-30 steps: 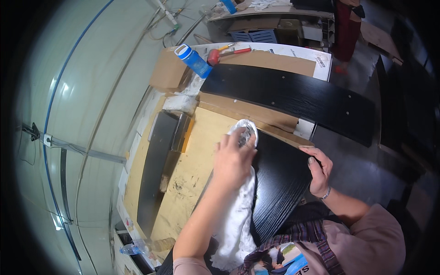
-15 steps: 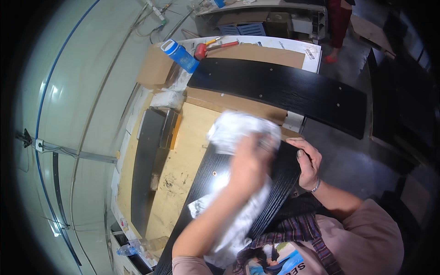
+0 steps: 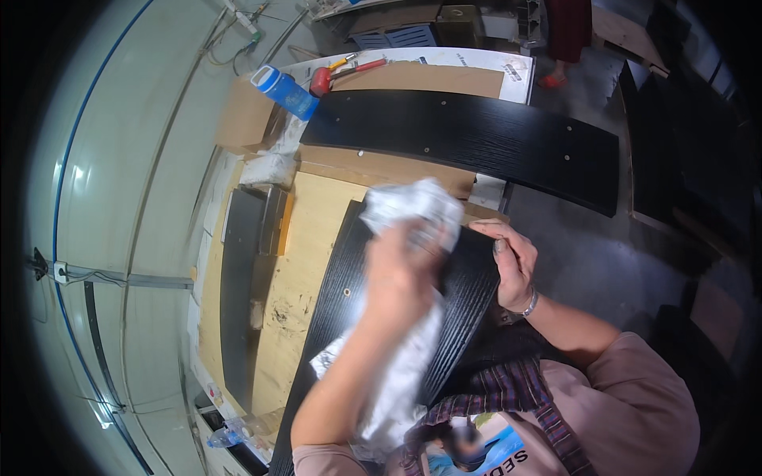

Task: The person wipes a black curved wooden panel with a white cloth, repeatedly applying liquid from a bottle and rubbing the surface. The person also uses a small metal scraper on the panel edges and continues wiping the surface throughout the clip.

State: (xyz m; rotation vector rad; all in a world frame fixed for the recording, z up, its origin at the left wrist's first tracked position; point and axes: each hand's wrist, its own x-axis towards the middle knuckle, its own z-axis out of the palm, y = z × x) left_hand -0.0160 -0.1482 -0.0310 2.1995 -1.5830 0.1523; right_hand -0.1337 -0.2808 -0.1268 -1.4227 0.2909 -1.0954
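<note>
My left hand (image 3: 401, 266) is closed on a crumpled white cloth (image 3: 425, 202), pressed near the far end of a black wood-grain board (image 3: 468, 289). The hand is slightly blurred. More white fabric (image 3: 405, 373) lies along the board beneath my left forearm. The board slants from the lower left up toward the middle, and a small round metal-rimmed hole (image 3: 347, 293) shows on its face. At its far right corner my right hand (image 3: 516, 262) grips the edge, with the thumb bent on the near side and fingers over the end.
Beyond lies another black board (image 3: 468, 135) with several small fittings, on brown cardboard (image 3: 444, 79). A blue bottle (image 3: 286, 94) and a red-headed mallet (image 3: 321, 80) are at the far left. A dark strip (image 3: 242, 293) rests on the yellowish tabletop (image 3: 305, 278). Another person's foot (image 3: 552, 81) shows far right.
The whole view has shifted slightly, so the scene sits further left. The bunched cloth has moved a little to the right over the board and changed shape. My right hand keeps its grip.
</note>
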